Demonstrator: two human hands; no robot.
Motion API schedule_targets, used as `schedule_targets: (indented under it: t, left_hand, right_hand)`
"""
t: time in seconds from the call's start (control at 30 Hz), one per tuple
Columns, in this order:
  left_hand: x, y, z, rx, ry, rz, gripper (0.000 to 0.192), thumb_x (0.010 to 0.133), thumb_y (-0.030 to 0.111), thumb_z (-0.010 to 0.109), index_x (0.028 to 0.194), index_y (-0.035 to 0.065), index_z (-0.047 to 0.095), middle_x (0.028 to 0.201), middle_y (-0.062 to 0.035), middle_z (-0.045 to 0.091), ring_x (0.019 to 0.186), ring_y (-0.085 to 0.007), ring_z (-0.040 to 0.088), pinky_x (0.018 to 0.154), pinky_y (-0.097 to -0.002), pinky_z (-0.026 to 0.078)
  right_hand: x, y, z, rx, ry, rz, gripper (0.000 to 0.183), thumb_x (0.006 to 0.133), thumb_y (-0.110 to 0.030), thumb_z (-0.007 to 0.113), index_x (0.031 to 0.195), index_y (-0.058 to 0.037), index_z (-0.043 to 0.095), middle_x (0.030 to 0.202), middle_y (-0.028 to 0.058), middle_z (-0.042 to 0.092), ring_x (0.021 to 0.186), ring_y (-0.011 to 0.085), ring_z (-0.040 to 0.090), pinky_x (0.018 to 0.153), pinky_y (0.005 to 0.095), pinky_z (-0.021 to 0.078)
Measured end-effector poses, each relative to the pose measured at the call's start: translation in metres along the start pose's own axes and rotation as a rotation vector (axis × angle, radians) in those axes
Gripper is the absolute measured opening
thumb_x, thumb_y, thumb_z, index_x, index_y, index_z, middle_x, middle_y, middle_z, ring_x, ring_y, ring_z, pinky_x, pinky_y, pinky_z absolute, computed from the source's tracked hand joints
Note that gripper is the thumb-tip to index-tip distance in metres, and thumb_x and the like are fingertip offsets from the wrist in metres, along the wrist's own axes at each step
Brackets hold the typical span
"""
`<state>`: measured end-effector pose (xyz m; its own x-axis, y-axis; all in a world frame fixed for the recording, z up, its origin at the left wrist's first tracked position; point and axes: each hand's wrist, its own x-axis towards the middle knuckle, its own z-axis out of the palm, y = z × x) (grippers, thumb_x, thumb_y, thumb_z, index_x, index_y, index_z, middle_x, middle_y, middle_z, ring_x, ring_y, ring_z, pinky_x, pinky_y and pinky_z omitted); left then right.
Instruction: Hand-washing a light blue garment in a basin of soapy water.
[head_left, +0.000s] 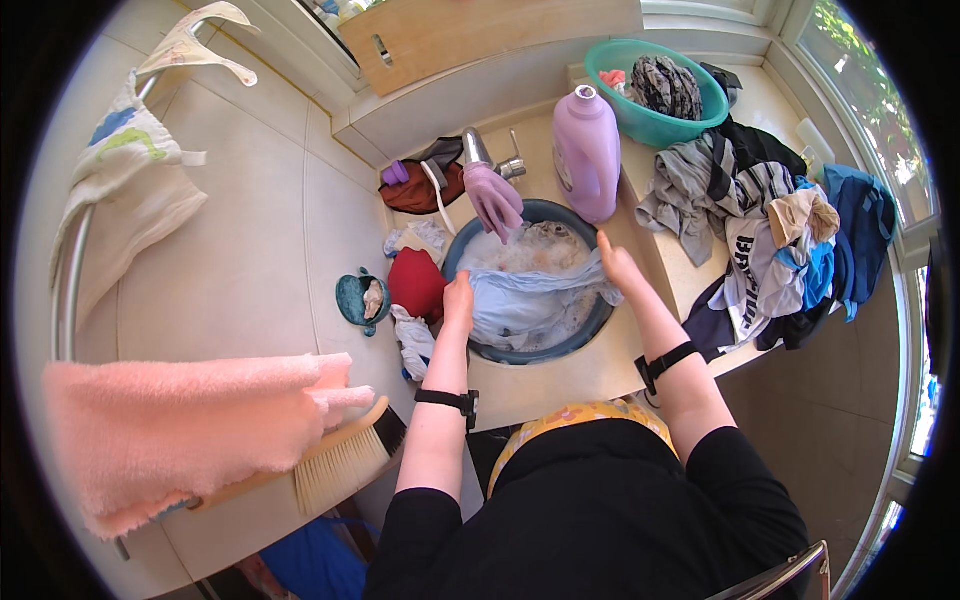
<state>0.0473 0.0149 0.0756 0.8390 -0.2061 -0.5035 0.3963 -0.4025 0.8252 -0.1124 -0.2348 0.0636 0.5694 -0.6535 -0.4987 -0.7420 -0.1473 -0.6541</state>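
My left hand (459, 300) grips one end of a wet light-blue cloth (517, 296), and my right hand (616, 262) grips its other end. Stretched between them, the cloth sags across a dark blue-grey basin (551, 354) of foamy water (540, 244). Soaked laundry shows through the suds toward the back of the basin. A pink rubber glove (493, 199) hangs over the metal faucet (476, 145) above the basin's far rim. Close to my left hand lies a red cloth (415, 283).
Behind the basin stands a lilac detergent bottle (586, 161). At right are a green tub (649, 133) with clothes and a clothes pile (757, 240). A brush (341, 457) and pink towel (195, 431) hang at left. A teal wall cup (352, 300) is beside the basin.
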Motion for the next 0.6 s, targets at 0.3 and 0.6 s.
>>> schedule_targets:
  t: [0.3,0.6]
  left_hand:
    - [-0.025,-0.049,0.070,1.391,-0.148,0.228,0.097,0.066,0.048,0.067,0.139,0.0216,0.009,0.144,-0.0157,-0.002,0.128,-0.0408,0.017,0.095,-0.0597,0.025]
    - [0.053,-0.110,0.078,1.102,-0.517,-0.030,0.089,0.069,0.043,0.064,0.138,0.0162,0.014,0.142,-0.0172,0.009,0.127,-0.0338,0.024,0.099,-0.0468,0.029]
  right_hand:
    - [-0.038,0.019,0.106,-0.840,-0.011,-0.520,0.062,0.077,-0.025,0.058,0.133,-0.0249,0.031,0.130,0.0165,0.032,0.113,0.0389,0.038,0.089,0.0485,0.0384]
    - [0.018,0.009,0.127,-0.783,-0.626,-0.102,0.039,0.082,-0.014,0.039,0.118,-0.0086,0.051,0.120,0.0171,0.050,0.107,0.0290,0.052,0.089,0.0419,0.0402]
